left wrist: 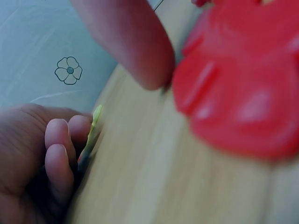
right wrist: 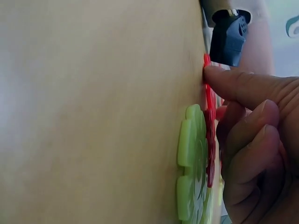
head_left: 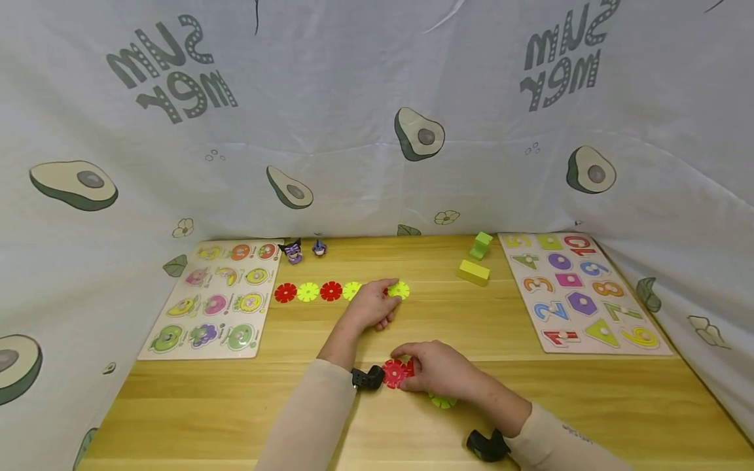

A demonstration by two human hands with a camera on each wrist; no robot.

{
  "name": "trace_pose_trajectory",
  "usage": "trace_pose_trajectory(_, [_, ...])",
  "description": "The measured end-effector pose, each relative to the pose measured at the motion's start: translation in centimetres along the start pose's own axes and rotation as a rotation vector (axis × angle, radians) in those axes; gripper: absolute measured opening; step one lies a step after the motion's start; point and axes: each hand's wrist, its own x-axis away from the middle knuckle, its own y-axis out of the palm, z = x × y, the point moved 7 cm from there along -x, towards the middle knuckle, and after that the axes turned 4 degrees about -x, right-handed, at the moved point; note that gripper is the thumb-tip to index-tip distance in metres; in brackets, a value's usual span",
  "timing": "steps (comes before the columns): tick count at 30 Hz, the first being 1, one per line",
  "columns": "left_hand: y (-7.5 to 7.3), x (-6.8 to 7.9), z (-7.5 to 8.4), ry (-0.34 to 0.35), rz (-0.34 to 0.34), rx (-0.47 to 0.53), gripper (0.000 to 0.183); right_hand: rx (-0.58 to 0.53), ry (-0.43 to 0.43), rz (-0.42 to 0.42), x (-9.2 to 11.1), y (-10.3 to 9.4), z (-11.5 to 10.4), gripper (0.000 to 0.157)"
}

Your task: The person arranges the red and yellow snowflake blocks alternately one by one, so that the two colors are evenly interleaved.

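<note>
A row of flower-shaped notched discs, red and yellow-green by turns, runs across the table. My left hand (head_left: 371, 306) is at the row's right end, thumb and forefinger pinching the edges of a yellow-green disc (head_left: 400, 290). Part of a red disc just left of it is hidden behind the fingers. Nearer to me, my right hand (head_left: 444, 371) holds a red disc (head_left: 393, 373) between thumb and fingers, low over the table. Another red disc shows partly behind those fingers. Under the right hand lies a yellow-green disc (right wrist: 192, 163), seen close up in the right wrist view.
A fruit puzzle board (head_left: 220, 307) lies on the left, a number-and-shape board (head_left: 583, 294) on the right. Two small figurines (head_left: 292, 251) stand at the back left. A yellow block (head_left: 474, 272) and a green block (head_left: 481, 244) are at the back right, before a hanging cloth.
</note>
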Motion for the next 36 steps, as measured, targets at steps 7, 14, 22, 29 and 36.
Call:
trace_pose_trajectory(7, [0.1,0.0,0.0,-0.029,0.008,-0.007,0.047,0.037,-0.006,-0.001,-0.2,0.2,-0.2,0.037])
trace_pose_trajectory(14, [0.3,-0.3,-0.1,-0.035,0.011,-0.018,0.047,0.028,0.018,0.02,-0.1,-0.1,-0.4,0.036])
trace_pose_trajectory(22, [0.4,-0.5,0.2,-0.019,0.02,-0.019,0.047,-0.09,0.06,0.112,0.5,-1.9,0.1,0.025])
trace_pose_trajectory(29, [0.2,-0.4,0.1,-0.039,0.022,-0.015,0.046,-0.324,0.183,0.162,0.1,-4.4,2.5,0.029])
trace_pose_trajectory(36, [0.1,-0.1,0.1,-0.026,0.023,-0.006,0.046,-0.486,0.313,0.304,-2.0,-7.5,6.8,0.032])
